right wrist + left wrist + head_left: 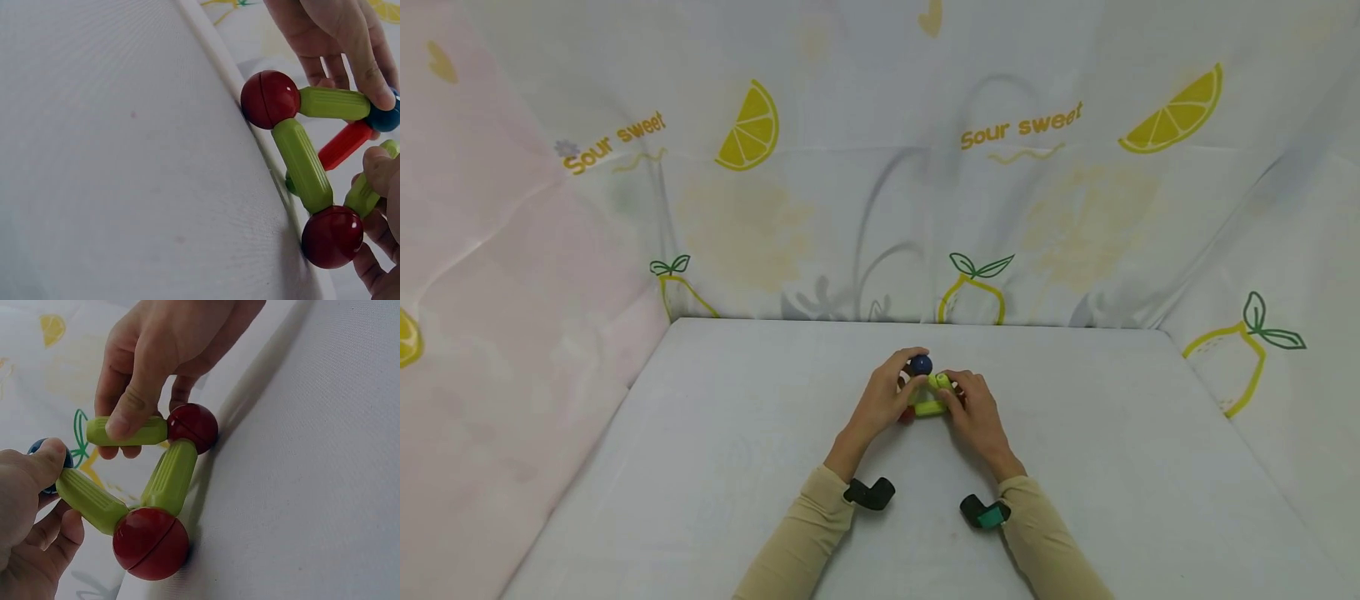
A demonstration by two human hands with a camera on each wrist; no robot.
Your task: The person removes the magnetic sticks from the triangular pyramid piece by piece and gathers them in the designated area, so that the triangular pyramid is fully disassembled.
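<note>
Remote view: I see the left hand (pixel 880 395) pinching the blue ball (pixel 921 365), the right hand (pixel 979 412) pinching a green stick (pixel 151 431), probably steadying the linked frame (pixel 302 164) between them, red balls (pixel 150 544) low by the white table (pixel 737 417) (contact unclear).

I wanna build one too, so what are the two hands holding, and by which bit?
The left hand pinches the blue ball by its sides; the right hand pinches a green stick towards the end without a ball.
</note>
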